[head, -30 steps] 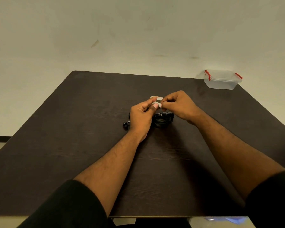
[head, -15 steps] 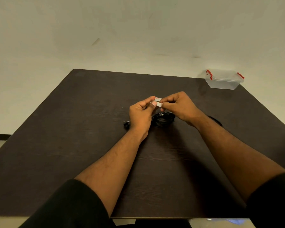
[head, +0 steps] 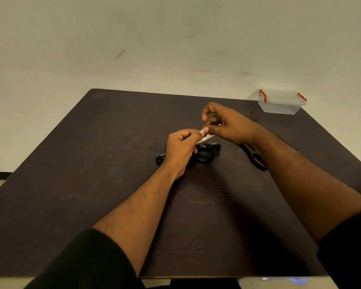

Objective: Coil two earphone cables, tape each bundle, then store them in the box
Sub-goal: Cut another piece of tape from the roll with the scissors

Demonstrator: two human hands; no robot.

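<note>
A black coil of earphone cable (head: 206,152) lies on the dark table (head: 92,184) at its middle, with an earbud end (head: 159,157) sticking out to the left. Just above the coil my left hand (head: 180,149) pinches a small white tape roll (head: 203,136). My right hand (head: 225,124) is raised beside it, with thumb and fingertips pinched at the tape's end. The tape strip itself is too small and blurred to make out. The clear plastic box (head: 281,105) with red latches stands shut at the far right corner.
Black scissors (head: 255,157) lie on the table under my right forearm, partly hidden. A pale wall rises behind the table. The table's near edge runs just in front of my sleeves.
My right hand has lifted up and to the right away from the left hand, pulling at the tape. My left hand stays over the coil.
</note>
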